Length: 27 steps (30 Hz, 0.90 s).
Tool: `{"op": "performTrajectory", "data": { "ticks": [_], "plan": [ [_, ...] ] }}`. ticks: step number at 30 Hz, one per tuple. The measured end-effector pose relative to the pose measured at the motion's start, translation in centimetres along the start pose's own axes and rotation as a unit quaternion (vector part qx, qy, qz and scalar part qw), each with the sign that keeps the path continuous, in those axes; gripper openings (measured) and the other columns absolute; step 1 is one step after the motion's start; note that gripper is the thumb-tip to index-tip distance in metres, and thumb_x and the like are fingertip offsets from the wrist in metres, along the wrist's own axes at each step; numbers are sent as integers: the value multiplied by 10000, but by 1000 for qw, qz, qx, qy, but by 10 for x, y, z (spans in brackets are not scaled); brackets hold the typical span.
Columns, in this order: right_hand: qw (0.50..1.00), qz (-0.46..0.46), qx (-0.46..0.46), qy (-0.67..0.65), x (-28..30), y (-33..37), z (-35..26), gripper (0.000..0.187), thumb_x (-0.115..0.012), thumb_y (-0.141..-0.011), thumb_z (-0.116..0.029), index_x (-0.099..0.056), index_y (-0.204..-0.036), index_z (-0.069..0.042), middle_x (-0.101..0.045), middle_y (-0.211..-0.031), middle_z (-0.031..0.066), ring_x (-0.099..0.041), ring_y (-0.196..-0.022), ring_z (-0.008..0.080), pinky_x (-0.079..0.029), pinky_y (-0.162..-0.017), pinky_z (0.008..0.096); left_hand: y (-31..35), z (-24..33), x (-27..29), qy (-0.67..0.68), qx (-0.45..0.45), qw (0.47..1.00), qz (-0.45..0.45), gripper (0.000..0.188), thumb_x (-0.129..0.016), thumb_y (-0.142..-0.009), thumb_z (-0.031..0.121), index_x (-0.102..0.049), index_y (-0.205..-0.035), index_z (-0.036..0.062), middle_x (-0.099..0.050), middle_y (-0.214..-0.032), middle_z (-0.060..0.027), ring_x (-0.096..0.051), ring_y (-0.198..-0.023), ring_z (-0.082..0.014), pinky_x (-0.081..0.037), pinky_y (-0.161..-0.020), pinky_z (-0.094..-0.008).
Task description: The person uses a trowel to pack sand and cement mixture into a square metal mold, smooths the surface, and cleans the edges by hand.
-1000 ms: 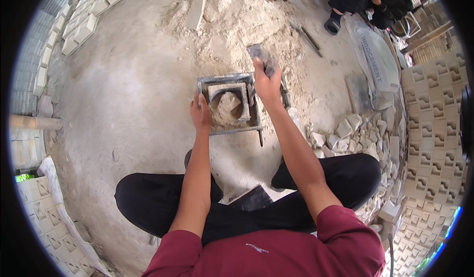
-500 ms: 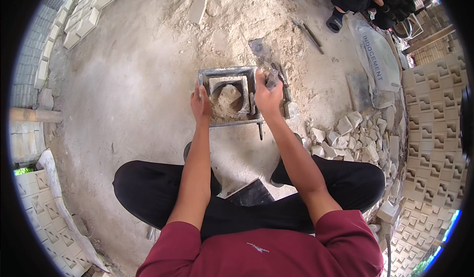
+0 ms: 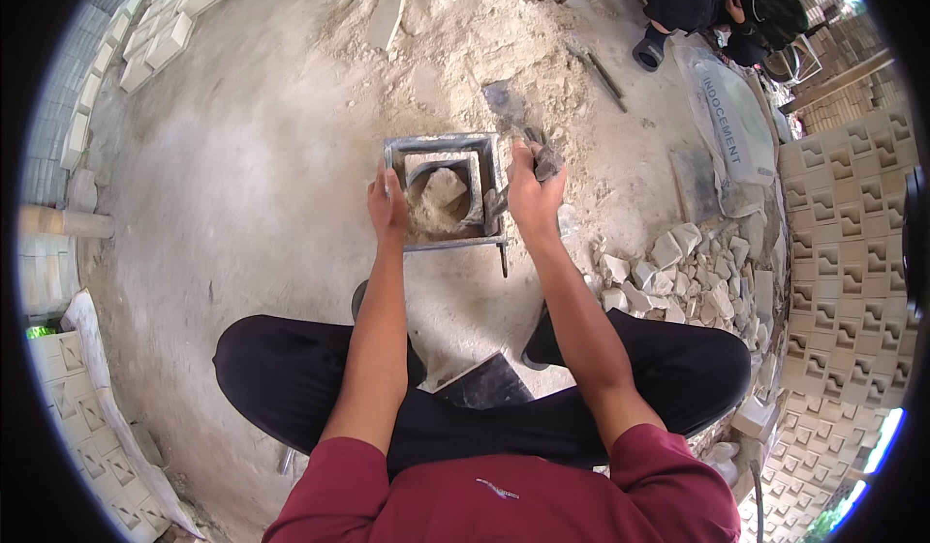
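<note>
Two bare hands are working at one dark frame (image 3: pixel 441 142), which is lying on the floor (image 3: pixel 262 204) between their fingers. The left hand's (image 3: pixel 389 212) fingers are pinching its left wall; the right hand's (image 3: pixel 538 199) fingers are clenching one dark tool (image 3: pixel 549 163) just beside its right wall, the tool's full shape blurring. Between both sets of fingers, one pale square (image 3: pixel 441 159) is sitting inside the frame, its one round hollow holding one chunk (image 3: pixel 446 186) and loose powder (image 3: pixel 426 219). Just ahead of the right fingers, one grey blade (image 3: pixel 502 100) is showing against one heap (image 3: pixel 475 30); whether it is joining the tool, one cannot tell. One slab (image 3: pixel 387 15) is lying well ahead of the left fingers. Right of the right fingers, one rubble pile (image 3: pixel 678 272) is spreading and one sack (image 3: pixel 746 146) is lying farther off. Behind all fingers, one black plate (image 3: pixel 484 384) is resting.
</note>
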State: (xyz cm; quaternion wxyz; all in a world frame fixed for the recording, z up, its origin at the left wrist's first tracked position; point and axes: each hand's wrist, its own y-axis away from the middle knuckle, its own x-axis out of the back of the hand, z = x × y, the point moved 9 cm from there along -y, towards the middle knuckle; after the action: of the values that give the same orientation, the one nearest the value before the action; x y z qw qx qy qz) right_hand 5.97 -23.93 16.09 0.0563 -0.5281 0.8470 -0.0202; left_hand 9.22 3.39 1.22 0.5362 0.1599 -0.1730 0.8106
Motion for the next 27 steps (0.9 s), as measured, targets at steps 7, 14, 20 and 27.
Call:
{"op": "performTrajectory", "data": {
  "ticks": [7, 14, 20, 27],
  "plan": [
    [996, -1, 72, 57, -19, 6, -7, 359, -606, -904, -169, -496, -603, -8, -418, -512, -16, -363, -534, 60, -284, -458, 298, -2, -2, 6, -11, 10, 1000, -4, 533, -390, -965, 438, -479, -1361, 93, -561, -1147, -253, -532, -1084, -407, -410, -934, -431],
    [997, 1, 50, 52, -7, 0, 22, 302, -595, -913, -125, -520, -640, -17, -445, -558, -22, -370, -578, 41, -293, -474, 280, 7, -4, 1, 19, 17, 1000, -9, 535, -395, -963, 441, -473, -1370, 102, -541, -1184, -242, -517, -1110, -392, -397, -956, -431],
    [993, -60, 93, 30, -11, -29, 20, 288, -607, -915, -152, -521, -672, -23, -434, -557, -31, -369, -581, 49, -302, -495, 269, 6, 13, -1, 19, 10, 1000, -22, 538, -382, -969, 441, -462, -1380, 103, -547, -1157, -231, -527, -1092, -373, -401, -949, -412],
    [994, -6, 107, 27, -18, -51, 3, 369, -535, -944, -94, -386, -606, -110, -386, -532, -62, -324, -427, 29, -201, -399, 242, 5, 8, 1, 24, 24, 999, -24, 534, -374, -975, 434, -464, -1376, 93, -543, -1140, -221, -536, -1074, -362, -405, -935, -401]
  ]
}}
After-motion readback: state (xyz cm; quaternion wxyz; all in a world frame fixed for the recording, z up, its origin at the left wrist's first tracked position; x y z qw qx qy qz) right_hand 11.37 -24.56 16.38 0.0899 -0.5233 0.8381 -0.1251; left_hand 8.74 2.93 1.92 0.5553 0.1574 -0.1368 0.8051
